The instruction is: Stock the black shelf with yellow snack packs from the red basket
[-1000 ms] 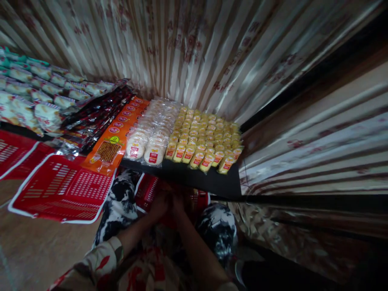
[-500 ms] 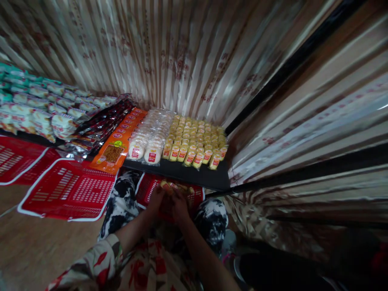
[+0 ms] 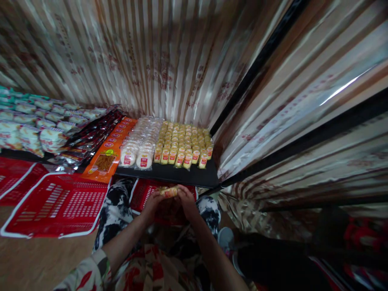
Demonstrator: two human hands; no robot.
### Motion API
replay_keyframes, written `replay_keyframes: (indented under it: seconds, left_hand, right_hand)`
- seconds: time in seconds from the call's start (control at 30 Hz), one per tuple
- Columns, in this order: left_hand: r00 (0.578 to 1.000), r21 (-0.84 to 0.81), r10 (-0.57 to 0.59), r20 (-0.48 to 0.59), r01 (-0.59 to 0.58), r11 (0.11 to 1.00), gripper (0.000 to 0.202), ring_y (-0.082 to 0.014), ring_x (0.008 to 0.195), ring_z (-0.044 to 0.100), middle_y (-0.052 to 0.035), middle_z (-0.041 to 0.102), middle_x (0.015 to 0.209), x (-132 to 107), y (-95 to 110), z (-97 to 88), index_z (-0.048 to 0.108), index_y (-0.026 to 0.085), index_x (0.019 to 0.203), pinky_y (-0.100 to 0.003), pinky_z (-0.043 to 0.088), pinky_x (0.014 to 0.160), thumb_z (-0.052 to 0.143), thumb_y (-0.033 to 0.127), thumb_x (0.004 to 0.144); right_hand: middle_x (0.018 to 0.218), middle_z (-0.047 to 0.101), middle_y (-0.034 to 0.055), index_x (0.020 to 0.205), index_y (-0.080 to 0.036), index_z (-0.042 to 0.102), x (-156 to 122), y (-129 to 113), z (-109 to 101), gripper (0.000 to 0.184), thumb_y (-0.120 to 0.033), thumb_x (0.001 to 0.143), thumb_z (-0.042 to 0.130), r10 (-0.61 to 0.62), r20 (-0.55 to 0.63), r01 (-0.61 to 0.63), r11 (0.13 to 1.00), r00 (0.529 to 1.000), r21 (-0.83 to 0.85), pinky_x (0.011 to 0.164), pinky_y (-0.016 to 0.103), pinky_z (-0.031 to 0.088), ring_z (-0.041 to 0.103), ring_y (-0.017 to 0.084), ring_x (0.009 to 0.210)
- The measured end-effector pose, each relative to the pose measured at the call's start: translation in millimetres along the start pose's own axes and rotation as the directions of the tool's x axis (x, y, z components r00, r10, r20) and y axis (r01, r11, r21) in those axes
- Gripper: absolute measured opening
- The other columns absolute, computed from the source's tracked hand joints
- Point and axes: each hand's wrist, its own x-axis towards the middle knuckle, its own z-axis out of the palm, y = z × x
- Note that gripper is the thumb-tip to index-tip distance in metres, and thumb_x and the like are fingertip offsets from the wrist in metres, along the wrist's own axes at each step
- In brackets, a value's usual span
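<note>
Between my two hands is a small yellow wrapped snack (image 3: 169, 192) with a reddish label, lying sideways. My left hand (image 3: 154, 201) grips its left end, and my right hand (image 3: 185, 198) has the right end between the fingers. Both hands are over a red basket (image 3: 142, 195) between my knees; my arms and hands hide much of its inside. Just beyond, rows of similar yellow snack packs (image 3: 187, 158) stand on a black shelf (image 3: 169, 173). Left of them are clear-wrapped round white crackers (image 3: 144, 159).
An orange snack bag (image 3: 106, 161), dark shiny packets (image 3: 87, 137) and white packets (image 3: 51, 139) line the shelf to the left. A red basket with white handles (image 3: 66, 202) sits on the floor at left. Striped sheeting (image 3: 169, 60) and black bars (image 3: 257, 64) enclose the back and right.
My hands have lifted slightly and the snack now lies level between them, more plainly visible. The view has turned a little to the right.
</note>
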Motion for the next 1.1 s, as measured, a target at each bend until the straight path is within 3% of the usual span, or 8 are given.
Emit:
replay_keyframes:
  seconds: [0.1, 0.27, 0.37, 0.5, 0.63, 0.77, 0.9, 1.1]
  left_hand:
    - [0.997, 0.002, -0.024, 0.068, 0.024, 1.000, 0.038, -0.0185, 0.067, 0.065, -0.0048, 0.070, 0.074, -5.5, 3.8, 13.8, 0.064, 0.013, 0.083, -0.026, 0.049, 0.061, 0.076, 0.034, 0.053]
    - [0.997, -0.202, 0.051, 0.060, -0.038, 0.979, 0.034, -0.0153, 0.076, 0.066, -0.0036, 0.069, 0.081, -6.1, 8.7, 41.0, 0.058, 0.015, 0.080, -0.026, 0.051, 0.077, 0.078, 0.025, 0.055]
    - [0.990, -0.208, 0.114, 0.083, -0.095, 0.973, 0.034, -0.0147, 0.077, 0.066, -0.0028, 0.068, 0.083, -0.5, 4.9, 52.7, 0.055, 0.018, 0.086, -0.028, 0.051, 0.078, 0.076, 0.028, 0.061]
    - [0.988, -0.105, 0.136, 0.071, -0.128, 0.986, 0.039, -0.0160, 0.073, 0.065, -0.0020, 0.066, 0.079, 9.7, -0.2, 64.6, 0.054, 0.018, 0.093, -0.028, 0.051, 0.071, 0.074, 0.033, 0.064]
    - [0.983, 0.193, 0.182, -0.004, -0.178, 0.965, 0.028, -0.0141, 0.067, 0.060, -0.0007, 0.062, 0.071, 22.8, 3.3, 75.6, 0.059, 0.016, 0.089, -0.025, 0.048, 0.066, 0.069, 0.028, 0.066]
    - [0.919, 0.575, 0.393, -0.043, -0.299, 0.761, 0.027, -0.0113, 0.067, 0.056, -0.0035, 0.060, 0.087, 32.7, 13.3, 86.9, 0.062, 0.016, 0.095, -0.026, 0.047, 0.073, 0.060, 0.013, 0.068]
    - [0.834, 0.755, 0.521, 0.180, -0.457, 0.471, 0.032, -0.0138, 0.081, 0.058, -0.0062, 0.057, 0.102, 33.3, 23.2, 100.5, 0.062, 0.018, 0.097, -0.028, 0.045, 0.086, 0.048, 0.005, 0.071]
    - [0.807, 0.772, 0.499, 0.317, -0.525, 0.358, 0.044, -0.0181, 0.103, 0.054, -0.0078, 0.055, 0.115, 42.1, 27.6, 115.6, 0.056, 0.018, 0.109, -0.031, 0.041, 0.096, 0.043, 0.002, 0.070]
  right_hand:
    - [0.094, 0.066, 0.0058, 0.099, -0.018, 0.059, -1.2, -3.0, 1.2, 0.040, -0.043, 0.068, 0.066, -0.059, -0.042, 0.063, 0.994, 0.997, 0.086, 0.069, 0.028, 0.052, 0.063, 0.017, 0.082]
    - [0.094, 0.065, 0.0045, 0.098, -0.020, 0.055, -0.4, -4.8, 5.0, 0.037, -0.044, 0.071, 0.065, -0.128, -0.131, 0.148, 0.977, 0.983, 0.156, 0.074, 0.028, 0.052, 0.063, 0.016, 0.083]
    - [0.092, 0.066, 0.0043, 0.098, -0.020, 0.054, 1.1, -4.5, 5.7, 0.040, -0.039, 0.067, 0.069, -0.147, -0.150, 0.168, 0.976, 0.978, 0.139, 0.074, 0.030, 0.052, 0.064, 0.017, 0.081]
    - [0.093, 0.066, 0.0055, 0.100, -0.020, 0.051, 5.6, -6.7, 2.2, 0.045, -0.035, 0.062, 0.071, -0.191, -0.184, 0.209, 0.974, 0.964, 0.087, 0.079, 0.033, 0.051, 0.064, 0.019, 0.084]
    - [0.092, 0.065, 0.0055, 0.099, -0.019, 0.052, 16.4, -17.7, -10.7, 0.043, -0.036, 0.063, 0.069, -0.255, -0.241, 0.261, 0.965, 0.936, -0.010, 0.080, 0.033, 0.051, 0.063, 0.018, 0.084]
    - [0.091, 0.063, 0.0059, 0.099, -0.018, 0.053, 36.4, -36.7, -31.4, 0.042, -0.040, 0.066, 0.066, -0.379, -0.303, 0.345, 0.925, 0.874, -0.159, 0.079, 0.032, 0.050, 0.062, 0.017, 0.082]
    - [0.094, 0.062, 0.0071, 0.101, -0.017, 0.054, 60.7, -51.4, -49.5, 0.040, -0.041, 0.070, 0.062, -0.480, -0.283, 0.396, 0.865, 0.830, -0.308, 0.081, 0.032, 0.049, 0.060, 0.017, 0.085]
    - [0.094, 0.063, 0.0078, 0.106, -0.016, 0.053, 83.7, -56.3, -54.0, 0.039, -0.040, 0.075, 0.056, -0.545, -0.258, 0.401, 0.799, 0.797, -0.449, 0.079, 0.033, 0.049, 0.061, 0.018, 0.084]
